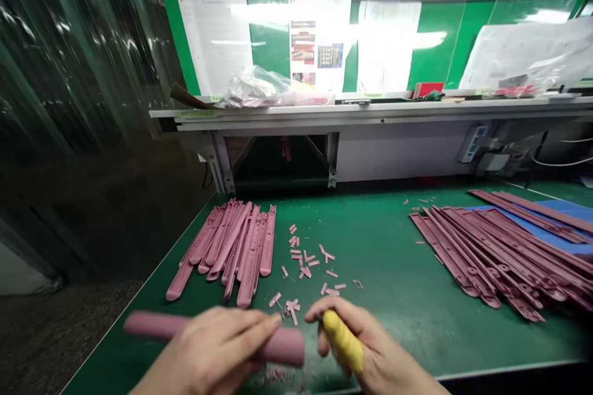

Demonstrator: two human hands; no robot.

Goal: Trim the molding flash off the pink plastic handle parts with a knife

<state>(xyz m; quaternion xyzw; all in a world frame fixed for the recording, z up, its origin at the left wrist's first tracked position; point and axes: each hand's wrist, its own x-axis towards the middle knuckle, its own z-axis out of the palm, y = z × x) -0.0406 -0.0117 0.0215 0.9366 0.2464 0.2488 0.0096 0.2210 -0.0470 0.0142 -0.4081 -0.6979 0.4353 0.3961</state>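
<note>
A long pink plastic piece (pixel 290 347) with a rounded outer side lies across my left hand (pixel 217 345), whose fingers are wrapped over it near the table's front edge. Its far end points left and is slightly blurred. Just right of its near end, my right hand (pixel 352 342) is closed, with a yellow covering on one digit. Whatever those curled fingers hold is hidden. Small pink scraps (pixel 303 256) are scattered beyond both hands, and fine shavings (pixel 275 374) lie between them.
Several pink strips are piled at the left (pixel 252 247), and more long ones lie at the right (pixel 491 253), partly by a blue sheet (pixel 565 207). A shelf (pixel 370 112) with plastic bags (pixel 259 87) crosses the back of the green table (pixel 380 247).
</note>
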